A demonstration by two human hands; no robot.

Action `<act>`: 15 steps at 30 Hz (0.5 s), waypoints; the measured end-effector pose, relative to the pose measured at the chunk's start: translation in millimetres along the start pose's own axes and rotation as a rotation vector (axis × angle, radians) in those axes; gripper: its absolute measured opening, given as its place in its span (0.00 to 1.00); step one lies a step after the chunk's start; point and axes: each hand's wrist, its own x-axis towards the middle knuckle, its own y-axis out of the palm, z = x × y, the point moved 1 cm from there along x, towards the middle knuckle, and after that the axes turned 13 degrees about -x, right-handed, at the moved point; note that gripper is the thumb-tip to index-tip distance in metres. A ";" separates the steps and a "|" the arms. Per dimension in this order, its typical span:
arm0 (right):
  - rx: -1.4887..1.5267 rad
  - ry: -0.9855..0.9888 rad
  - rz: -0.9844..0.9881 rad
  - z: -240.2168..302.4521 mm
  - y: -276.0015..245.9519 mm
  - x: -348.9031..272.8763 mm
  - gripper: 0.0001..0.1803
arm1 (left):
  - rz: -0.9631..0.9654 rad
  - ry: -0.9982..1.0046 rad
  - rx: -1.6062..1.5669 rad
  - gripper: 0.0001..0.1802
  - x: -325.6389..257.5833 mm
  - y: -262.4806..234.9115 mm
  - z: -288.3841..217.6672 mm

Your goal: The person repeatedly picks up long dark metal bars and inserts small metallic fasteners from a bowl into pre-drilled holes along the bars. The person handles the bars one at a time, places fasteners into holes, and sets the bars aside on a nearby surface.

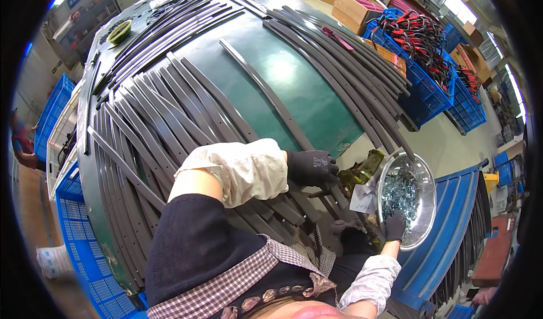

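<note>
My left hand [314, 169], in a black glove, is closed around a long dark metal strip [266, 90] with small holes. This strip runs from the middle of the green table towards my lap. My right hand [395, 226], gloved too, is at the near side of a round metal bowl [431, 192]. Its fingertips are bent together at a heap of small shiny metal pieces [400, 190], too small to name; what they pinch is hidden. Between my hands, a piece of white paper [363, 199] with writing leans by the bowl.
Many similar dark strips [153, 110] lie on the green table [334, 112] at left, with more strips [339, 64] at right. A green bowl [119, 31] sits far left. Blue crates [421, 90] with red-and-black parts stand right; another blue crate [79, 234] stands left.
</note>
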 end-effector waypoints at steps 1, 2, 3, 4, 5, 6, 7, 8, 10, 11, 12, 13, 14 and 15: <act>0.013 -0.009 0.016 -0.5 -1.8 -1.0 0.12 | 0.009 -0.006 0.008 0.19 0.5 0.3 0.1; 0.027 -0.019 0.031 -0.9 -3.8 -0.6 0.12 | 0.018 -0.012 0.017 0.18 1.3 -0.1 0.4; 0.043 -0.032 0.046 2.7 -12.1 0.3 0.12 | 0.028 -0.023 0.027 0.18 1.4 -1.8 -0.2; 0.027 -0.045 0.074 3.7 -17.3 0.4 0.12 | 0.028 -0.026 0.011 0.18 1.3 -3.2 -1.7; 0.064 -0.030 0.045 4.5 -15.9 0.1 0.13 | 0.028 -0.030 -0.004 0.17 0.9 -4.9 -3.5; 0.095 -0.009 0.015 3.0 -14.6 -1.9 0.13 | 0.025 -0.027 -0.021 0.17 1.7 -6.2 -4.8; 0.126 0.011 -0.016 1.8 -12.4 -3.6 0.13 | 0.024 -0.023 -0.020 0.17 1.9 -7.2 -5.9; 0.132 0.034 -0.003 0.1 -8.0 -4.2 0.14 | 0.024 -0.021 -0.018 0.17 1.6 -8.2 -7.0; 0.146 0.077 0.022 -1.4 -4.8 -2.8 0.15 | 0.031 -0.032 -0.015 0.16 1.1 -10.0 -9.1; 0.147 0.105 0.023 -2.6 -3.6 -2.1 0.15 | 0.040 -0.046 -0.015 0.16 0.6 -10.7 -10.3; 0.148 0.139 0.023 0.5 -11.0 -3.8 0.16 | 0.050 -0.053 -0.016 0.16 1.3 -11.2 -11.0; 0.148 0.174 0.024 0.9 -15.9 -6.3 0.16 | 0.032 -0.050 -0.031 0.16 0.9 -11.1 -10.6; 0.134 0.096 -0.132 -10.3 6.6 -4.1 0.16 | 0.015 -0.044 -0.046 0.16 -0.4 -9.9 -8.9; 0.210 0.107 -0.123 -10.7 6.8 -8.1 0.15 | 0.006 -0.035 -0.064 0.16 -0.4 -7.4 -6.6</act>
